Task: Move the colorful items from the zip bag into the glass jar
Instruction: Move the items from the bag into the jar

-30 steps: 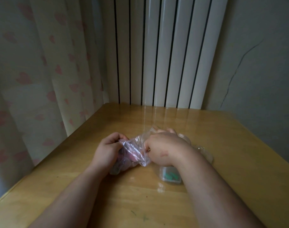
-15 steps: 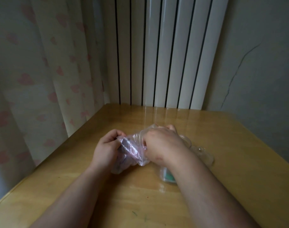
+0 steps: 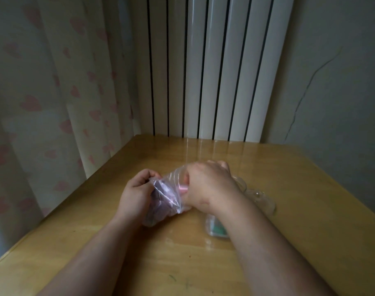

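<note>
Bag [image 3: 165, 197] sits low over the table [image 3: 310, 210], crumpled between both hands, dark and pink bits showing through the plastic. Left hand [image 3: 137, 193] clenches its left side, fingers curled tight. Right hand [image 3: 208, 184] grasps the bag's mouth, a pink piece [image 3: 183, 189] right at its fingers. Jar [image 3: 261, 197] waits just behind the right wrist, and a clear case [image 3: 216, 228] with something green lies beside the forearm.

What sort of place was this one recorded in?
Probably a room at home: a pale curtain printed with pink hearts hangs left of a glossy yellow wooden table, and a cracked grey wall rises on its right.
</note>
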`<move>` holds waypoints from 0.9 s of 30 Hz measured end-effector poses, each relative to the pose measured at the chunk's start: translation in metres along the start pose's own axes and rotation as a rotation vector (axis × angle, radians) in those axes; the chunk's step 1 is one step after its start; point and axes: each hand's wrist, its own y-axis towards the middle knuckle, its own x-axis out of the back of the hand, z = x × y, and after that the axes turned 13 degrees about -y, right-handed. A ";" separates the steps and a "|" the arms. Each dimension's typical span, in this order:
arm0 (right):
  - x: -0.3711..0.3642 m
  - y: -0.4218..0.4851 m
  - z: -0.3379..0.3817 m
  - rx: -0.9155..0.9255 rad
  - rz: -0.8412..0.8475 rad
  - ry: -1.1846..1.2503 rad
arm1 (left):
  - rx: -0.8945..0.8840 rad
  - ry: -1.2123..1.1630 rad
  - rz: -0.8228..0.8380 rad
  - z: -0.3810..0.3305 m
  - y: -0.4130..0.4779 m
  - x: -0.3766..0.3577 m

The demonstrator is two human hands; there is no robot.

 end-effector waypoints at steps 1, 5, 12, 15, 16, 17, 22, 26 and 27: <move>0.006 -0.002 -0.005 -0.021 -0.016 0.127 | -0.002 -0.004 -0.015 0.001 0.002 0.001; 0.031 -0.004 -0.036 -0.109 -0.105 0.404 | -0.016 -0.002 -0.072 0.005 0.007 0.002; 0.033 -0.003 -0.066 -0.322 0.038 0.407 | -0.039 0.040 -0.094 0.008 0.009 0.002; 0.030 0.000 -0.064 -0.350 0.119 0.320 | -0.044 0.064 -0.094 0.009 0.008 0.003; 0.027 0.001 -0.063 -0.337 0.097 0.298 | -0.043 0.062 -0.089 0.010 0.008 0.003; 0.025 0.003 -0.059 -0.308 0.048 0.287 | -0.043 0.056 -0.083 0.011 0.009 0.003; 0.017 0.004 -0.027 -0.088 -0.092 0.320 | -0.044 -0.002 -0.061 0.010 0.010 0.003; 0.006 0.003 -0.009 0.021 -0.032 0.243 | -0.016 -0.085 -0.020 0.007 0.008 0.006; 0.005 0.002 -0.007 0.036 -0.024 0.213 | -0.007 -0.110 -0.011 0.008 0.008 0.007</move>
